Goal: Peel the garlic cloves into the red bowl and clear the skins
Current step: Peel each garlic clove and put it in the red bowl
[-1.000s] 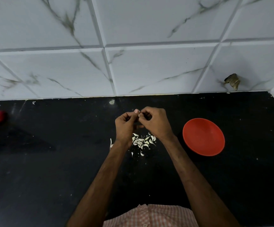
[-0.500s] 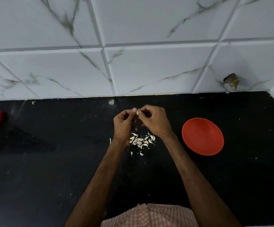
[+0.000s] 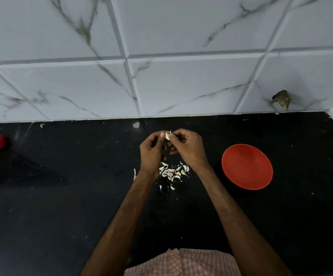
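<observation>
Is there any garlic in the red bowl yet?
No, the red bowl shows only its bare red inside, while the garlic clove is pinched between the left hand and the right hand.

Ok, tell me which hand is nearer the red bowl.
Right. The right hand is beside the red bowl, not touching it; the left hand is farther off, on the right hand's far side. Both pinch one garlic clove.
</observation>
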Available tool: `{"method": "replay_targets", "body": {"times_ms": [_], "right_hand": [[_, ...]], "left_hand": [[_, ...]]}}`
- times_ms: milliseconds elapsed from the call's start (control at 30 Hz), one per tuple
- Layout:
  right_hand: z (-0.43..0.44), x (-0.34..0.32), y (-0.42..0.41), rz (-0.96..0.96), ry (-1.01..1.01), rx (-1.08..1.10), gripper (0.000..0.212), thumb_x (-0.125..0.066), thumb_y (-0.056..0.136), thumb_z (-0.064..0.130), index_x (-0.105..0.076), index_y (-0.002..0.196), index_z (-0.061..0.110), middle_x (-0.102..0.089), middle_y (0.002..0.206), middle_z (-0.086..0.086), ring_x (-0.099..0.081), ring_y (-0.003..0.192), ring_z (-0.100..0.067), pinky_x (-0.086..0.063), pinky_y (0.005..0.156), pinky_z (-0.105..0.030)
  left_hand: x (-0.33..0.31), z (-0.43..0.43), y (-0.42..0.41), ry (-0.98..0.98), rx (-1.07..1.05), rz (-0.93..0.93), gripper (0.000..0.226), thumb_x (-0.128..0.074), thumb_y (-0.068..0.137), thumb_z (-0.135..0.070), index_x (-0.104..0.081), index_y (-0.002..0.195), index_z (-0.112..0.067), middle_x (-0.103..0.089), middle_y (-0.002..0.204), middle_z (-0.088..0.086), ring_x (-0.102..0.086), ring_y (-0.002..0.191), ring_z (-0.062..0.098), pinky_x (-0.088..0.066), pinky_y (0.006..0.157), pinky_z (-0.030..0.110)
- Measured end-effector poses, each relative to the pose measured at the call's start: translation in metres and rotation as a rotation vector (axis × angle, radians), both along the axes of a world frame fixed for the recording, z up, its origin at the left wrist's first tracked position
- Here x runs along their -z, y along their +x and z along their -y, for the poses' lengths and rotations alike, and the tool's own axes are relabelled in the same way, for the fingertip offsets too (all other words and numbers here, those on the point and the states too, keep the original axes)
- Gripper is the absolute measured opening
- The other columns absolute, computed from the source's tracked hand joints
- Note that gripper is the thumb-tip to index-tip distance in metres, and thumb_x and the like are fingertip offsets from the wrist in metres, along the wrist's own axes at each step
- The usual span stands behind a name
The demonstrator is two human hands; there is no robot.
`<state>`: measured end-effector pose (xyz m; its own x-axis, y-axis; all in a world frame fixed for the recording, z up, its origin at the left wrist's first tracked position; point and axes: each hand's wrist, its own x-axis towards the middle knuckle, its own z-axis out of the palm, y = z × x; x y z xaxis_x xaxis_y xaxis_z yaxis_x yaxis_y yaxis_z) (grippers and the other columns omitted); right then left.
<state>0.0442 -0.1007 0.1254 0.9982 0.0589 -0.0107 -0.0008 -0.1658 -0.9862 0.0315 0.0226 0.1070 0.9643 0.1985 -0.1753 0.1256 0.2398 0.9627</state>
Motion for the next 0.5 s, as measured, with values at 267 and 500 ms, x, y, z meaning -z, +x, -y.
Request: {"method": "replay_targets", "body": {"times_ms": [267, 500], "right_hand": [[-0.0065, -0.0033, -0.0019, -0.245, 0.395, 0.023, 0.015, -0.069, 0.093, 0.011, -0.067, 0.100, -0.002, -0.070, 0.079, -0.011, -0.071, 0.074, -0.016, -0.062, 0.069, -0.031], [-0.0052, 0.0012, -0.0017, -0.118, 0.317, 0.100, 0.005, -0.072, 0.091, 0.006, -0.067, 0.090, 0.005, -0.073, 0.082, -0.009, -0.073, 0.076, -0.017, -0.062, 0.072, -0.031]], "left_hand": [[-0.0015, 0.0033, -0.0003, -0.030, -0.020, 0.059, 0.018, -0.056, 0.101, -0.018, -0.067, 0.106, -0.005, -0.063, 0.077, 0.004, -0.052, 0.058, 0.007, -0.037, 0.041, 0.019], [-0.0043, 0.0047, -0.0029, -0.027, -0.007, 0.052, 0.023, -0.056, 0.102, -0.020, -0.070, 0.109, -0.003, -0.068, 0.082, 0.008, -0.063, 0.067, 0.014, -0.044, 0.043, 0.023]]}}
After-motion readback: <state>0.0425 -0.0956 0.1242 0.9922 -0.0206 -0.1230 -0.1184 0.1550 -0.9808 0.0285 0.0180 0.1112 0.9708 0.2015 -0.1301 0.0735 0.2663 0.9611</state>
